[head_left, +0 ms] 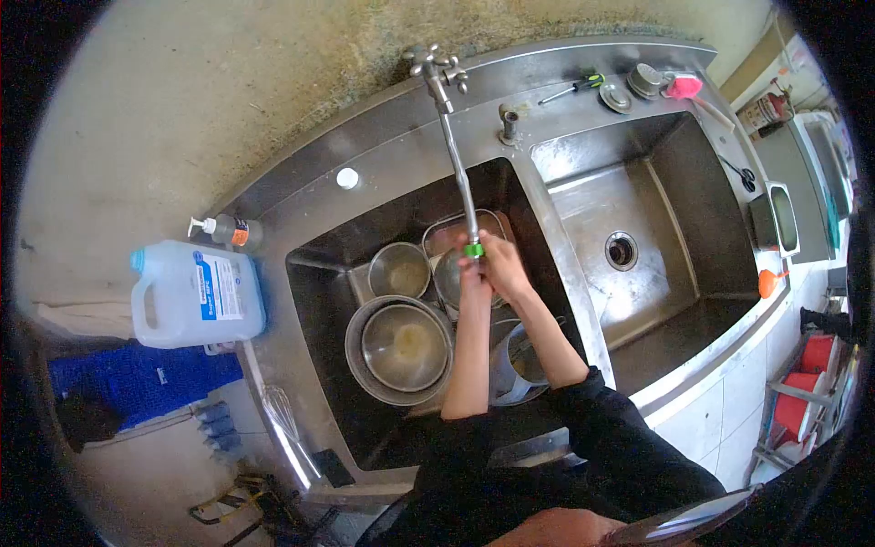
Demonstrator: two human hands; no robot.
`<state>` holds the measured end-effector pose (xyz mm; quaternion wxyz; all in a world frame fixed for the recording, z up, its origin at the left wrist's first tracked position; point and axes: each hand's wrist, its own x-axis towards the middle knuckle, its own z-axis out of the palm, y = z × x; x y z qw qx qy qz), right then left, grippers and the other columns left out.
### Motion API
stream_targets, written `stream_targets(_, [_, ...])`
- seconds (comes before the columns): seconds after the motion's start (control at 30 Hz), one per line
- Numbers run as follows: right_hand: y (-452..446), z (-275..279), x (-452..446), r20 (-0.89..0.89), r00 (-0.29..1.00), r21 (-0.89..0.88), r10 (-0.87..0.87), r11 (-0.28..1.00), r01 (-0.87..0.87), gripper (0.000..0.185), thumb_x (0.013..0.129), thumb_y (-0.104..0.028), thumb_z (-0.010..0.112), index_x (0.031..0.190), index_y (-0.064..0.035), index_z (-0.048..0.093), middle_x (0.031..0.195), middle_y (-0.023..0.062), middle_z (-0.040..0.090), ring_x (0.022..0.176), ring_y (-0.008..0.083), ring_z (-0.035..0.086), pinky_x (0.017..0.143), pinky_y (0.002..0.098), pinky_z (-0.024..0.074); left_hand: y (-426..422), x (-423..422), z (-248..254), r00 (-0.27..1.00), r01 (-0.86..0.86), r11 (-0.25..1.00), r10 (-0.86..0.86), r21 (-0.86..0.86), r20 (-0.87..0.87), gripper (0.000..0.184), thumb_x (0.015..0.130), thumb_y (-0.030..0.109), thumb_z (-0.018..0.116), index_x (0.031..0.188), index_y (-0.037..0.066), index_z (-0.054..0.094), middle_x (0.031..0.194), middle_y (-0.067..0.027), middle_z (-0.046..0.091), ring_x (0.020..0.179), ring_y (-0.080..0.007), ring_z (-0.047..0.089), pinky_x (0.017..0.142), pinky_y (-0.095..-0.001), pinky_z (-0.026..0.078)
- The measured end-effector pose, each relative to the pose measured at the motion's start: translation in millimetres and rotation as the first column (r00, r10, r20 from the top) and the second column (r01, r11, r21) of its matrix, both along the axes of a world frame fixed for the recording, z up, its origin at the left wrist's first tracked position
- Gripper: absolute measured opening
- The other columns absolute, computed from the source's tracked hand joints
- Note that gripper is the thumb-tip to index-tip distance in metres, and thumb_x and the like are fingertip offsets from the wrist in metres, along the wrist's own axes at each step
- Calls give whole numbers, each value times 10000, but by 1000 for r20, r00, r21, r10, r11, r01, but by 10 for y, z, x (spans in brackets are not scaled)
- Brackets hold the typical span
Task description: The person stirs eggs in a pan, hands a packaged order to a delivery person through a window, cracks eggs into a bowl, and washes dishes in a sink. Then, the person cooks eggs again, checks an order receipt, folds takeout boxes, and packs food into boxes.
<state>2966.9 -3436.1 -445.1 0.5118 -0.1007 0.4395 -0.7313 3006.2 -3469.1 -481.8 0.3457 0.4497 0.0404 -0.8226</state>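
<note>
Both hands meet at the lower end of the metal spout, right below its green ring. My left hand is just under the ring, its fingers blurred. Beside it, my right hand curls inward with its fingers bent; what lies between the hands is hidden. Beneath them in the left basin are a rectangular metal tray and a round metal container, partly covered by the hands. A small pot and a larger pot with a bowl inside stand to the left. A pitcher is partly behind my right forearm.
The right basin has a drain. A large plastic jug, a pump bottle and a whisk are left. Along the back and right edges lie a screwdriver, a pink brush and scissors.
</note>
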Motion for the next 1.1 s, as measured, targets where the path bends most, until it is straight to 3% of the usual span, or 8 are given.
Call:
stream_targets(0.17, [58,-551,-235,464,813,-710,351,697,104,356,892,-378,373,915,-48,506,745,90,559,577,153,557,508,228,467,14,-82,162,927,155,973,-84,-169,366,378,729,381,628,934,70,562,809,-43,554,588,-145,513,551,-273,434])
stream_targets(0.23, [-111,-279,-78,563,767,33,-307,936,350,386,897,-399,338,914,-56,515,826,100,566,724,187,562,641,298,478,-63,-149,190,739,550,586,-8,-595,674,379,806,304,571,1052,30,480,927,-45,565,818,-147,528,739,-266,405])
stream_targets(0.5, [-116,-320,101,768,596,-21,-233,922,388,471,873,-494,307,898,-80,529,865,107,564,804,239,548,726,385,458,-98,-47,714,483,874,-37,169,-484,859,298,800,347,560,812,67,663,738,-101,617,673,-156,566,587,-290,423])
stream_targets(0.67, [83,-254,264,649,690,198,-320,947,253,307,911,-292,348,749,-90,512,744,70,545,619,189,494,587,365,444,-224,234,122,832,555,732,-499,-395,243,266,780,309,594,926,88,572,781,-25,568,708,-145,559,587,-270,465])
stream_targets(0.77, [597,647,78,-129,971,27,201,980,-199,183,757,-44,502,921,-45,582,720,82,593,701,150,571,563,311,462,15,546,428,700,671,649,-713,-359,20,250,819,264,533,997,97,585,964,-43,604,867,-184,570,738,-317,467])
stream_targets(0.83, [942,1431,-194,-814,552,24,181,960,-279,219,721,-76,558,933,-58,607,745,93,627,711,125,595,597,289,471,536,677,1260,761,451,772,-595,-447,-259,305,866,170,445,1142,40,461,1187,-83,478,1056,-186,481,897,-329,395])
stream_targets(1.0, [2134,2096,-1128,-367,773,-263,517,740,-619,357,853,-157,422,1210,-167,425,862,86,632,705,198,619,624,323,491,1431,518,2077,851,488,507,-459,-710,256,341,828,137,502,1138,-5,486,1173,-106,485,1093,-191,461,915,-365,371])
stream_targets(1.1, [2941,1288,-1470,-946,-68,320,317,947,-31,349,848,-227,465,1189,-154,462,988,115,564,915,217,558,776,354,454,1858,416,1211,-84,996,-30,-120,81,989,414,781,216,526,1159,48,497,1265,-152,402,1223,-249,318,995,-417,245])
